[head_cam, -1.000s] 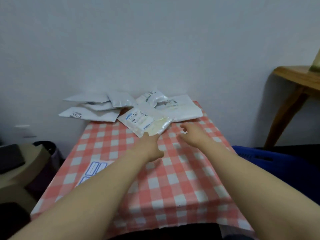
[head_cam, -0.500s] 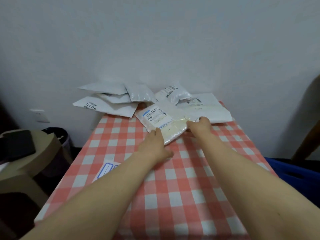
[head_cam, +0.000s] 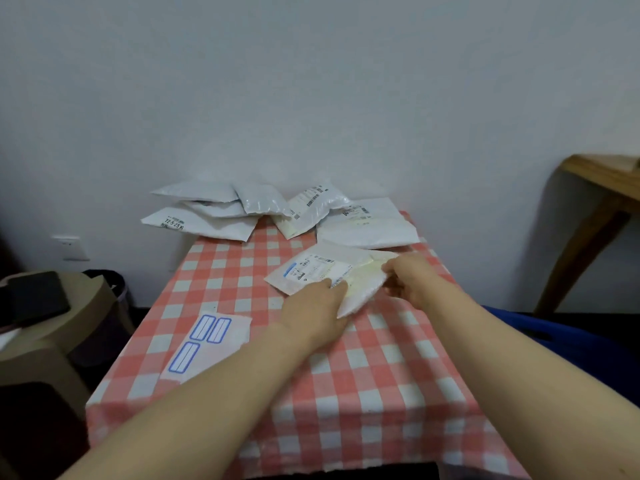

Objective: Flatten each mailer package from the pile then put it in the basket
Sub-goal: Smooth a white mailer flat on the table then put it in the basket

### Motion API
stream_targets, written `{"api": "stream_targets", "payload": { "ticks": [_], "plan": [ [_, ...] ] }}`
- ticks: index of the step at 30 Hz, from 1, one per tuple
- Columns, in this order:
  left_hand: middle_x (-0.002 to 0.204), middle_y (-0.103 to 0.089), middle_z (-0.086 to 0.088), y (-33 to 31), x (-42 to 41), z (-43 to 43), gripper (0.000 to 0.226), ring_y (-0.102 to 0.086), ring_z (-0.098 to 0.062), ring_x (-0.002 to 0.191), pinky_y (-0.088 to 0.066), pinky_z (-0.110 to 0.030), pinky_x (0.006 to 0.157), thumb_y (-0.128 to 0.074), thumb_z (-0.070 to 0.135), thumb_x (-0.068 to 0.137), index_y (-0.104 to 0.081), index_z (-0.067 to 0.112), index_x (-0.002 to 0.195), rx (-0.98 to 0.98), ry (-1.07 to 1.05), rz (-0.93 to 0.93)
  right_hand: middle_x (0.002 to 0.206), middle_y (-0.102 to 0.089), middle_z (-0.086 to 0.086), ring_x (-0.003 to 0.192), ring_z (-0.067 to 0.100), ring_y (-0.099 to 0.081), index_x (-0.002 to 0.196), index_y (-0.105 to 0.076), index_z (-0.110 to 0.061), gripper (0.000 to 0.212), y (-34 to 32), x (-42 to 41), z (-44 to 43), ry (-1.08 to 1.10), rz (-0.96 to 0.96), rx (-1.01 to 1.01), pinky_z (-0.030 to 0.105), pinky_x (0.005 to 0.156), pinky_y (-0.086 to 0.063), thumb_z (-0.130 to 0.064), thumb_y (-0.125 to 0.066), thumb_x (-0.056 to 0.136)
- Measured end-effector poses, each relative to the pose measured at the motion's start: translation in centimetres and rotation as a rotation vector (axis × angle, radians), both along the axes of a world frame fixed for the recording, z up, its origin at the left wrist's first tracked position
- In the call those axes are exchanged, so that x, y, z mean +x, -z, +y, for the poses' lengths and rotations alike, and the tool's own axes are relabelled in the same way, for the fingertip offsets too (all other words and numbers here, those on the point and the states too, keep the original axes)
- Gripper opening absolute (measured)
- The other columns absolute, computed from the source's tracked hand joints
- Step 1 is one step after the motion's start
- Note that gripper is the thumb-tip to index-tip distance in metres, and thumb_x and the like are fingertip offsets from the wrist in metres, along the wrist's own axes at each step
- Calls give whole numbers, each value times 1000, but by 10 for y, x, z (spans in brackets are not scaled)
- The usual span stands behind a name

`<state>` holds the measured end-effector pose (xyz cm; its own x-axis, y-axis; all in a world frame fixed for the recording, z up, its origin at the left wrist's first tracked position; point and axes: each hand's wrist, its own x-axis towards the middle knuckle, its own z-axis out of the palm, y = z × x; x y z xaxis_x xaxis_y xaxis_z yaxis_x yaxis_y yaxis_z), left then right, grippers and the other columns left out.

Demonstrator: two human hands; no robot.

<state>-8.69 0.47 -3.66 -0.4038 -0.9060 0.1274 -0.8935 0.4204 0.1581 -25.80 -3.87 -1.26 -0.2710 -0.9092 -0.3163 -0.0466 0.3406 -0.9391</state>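
The fingers [head_cam: 333,289] of the left hand [head_cam: 311,315] curl onto the near edge of the white padded mailer package with a printed label [head_cam: 320,266]. The fingers [head_cam: 391,269] of the right hand [head_cam: 414,282] pinch its right end. The package lies on the red-and-white checked worktop [head_cam: 363,375], long axis roughly left to right, a corner toward the person, just in front of the pile of grey-white mailers [head_cam: 214,216].

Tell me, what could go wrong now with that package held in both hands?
1. The right hand pinches only the edge of the mailer, so that grip might slip on lifting.
2. The overhanging mailer in the pile juts past the back left corner of the table; a nudge might drop it.
3. The blue basket sits low beside the table, so a careless toss might miss.
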Motion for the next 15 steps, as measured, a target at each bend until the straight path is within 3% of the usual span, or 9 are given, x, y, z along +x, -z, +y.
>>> {"api": "stream_targets", "payload": {
  "ticks": [2, 5, 9, 12, 15],
  "plan": [
    [115, -52, -3, 0, -7, 16, 50, -52, -25, 110, -45, -36, 78, -50, 46, 90, -43, 19, 131, 25, 55, 5, 85, -61, 12, 68, 22, -59, 105, -53, -6, 22, 4, -11, 13, -33, 0, 36, 31, 53, -48, 3, -59, 86],
    [127, -52, 2, -4, -13, 34, 66, -50, -22, 117, -44, -37, 91, -45, 63, 87, -42, 19, 136, 126, 152, 30, 102, -61, 19, 82, 30, -61, 115, -50, -4, 41, 7, -24, 26, -59, 85, 72, 36, 59, -54, 16, -56, 79],
    [140, -46, -1, -4, -8, 35, 53, -42, -21, 129, -40, -37, 100, -36, 48, 97, -42, 14, 137, 59, 127, 83, 103, -56, 21, 84, 33, -56, 109, -52, -3, 43, 4, -40, 39, -133, 221, 96, 44, 80, -53, 21, -56, 74],
    [155, -24, -8, 5, 2, 25, 58, -22, -21, 142, -27, -35, 113, -40, 35, 97, -26, 11, 148, 49, 53, 68, 93, -57, 17, 79, 28, -56, 94, -54, -7, 36, -1, -42, 44, -214, 268, 89, 41, 80, -53, 23, -55, 74],
    [159, 7, -10, 9, 9, 22, 87, 8, -24, 147, -3, -40, 120, -49, 47, 90, 0, 12, 152, 71, -55, -6, 93, -59, 15, 80, 26, -58, 94, -55, -8, 36, -2, -35, 43, -277, 324, 38, 39, 78, -54, 23, -56, 76]
  ]
}}
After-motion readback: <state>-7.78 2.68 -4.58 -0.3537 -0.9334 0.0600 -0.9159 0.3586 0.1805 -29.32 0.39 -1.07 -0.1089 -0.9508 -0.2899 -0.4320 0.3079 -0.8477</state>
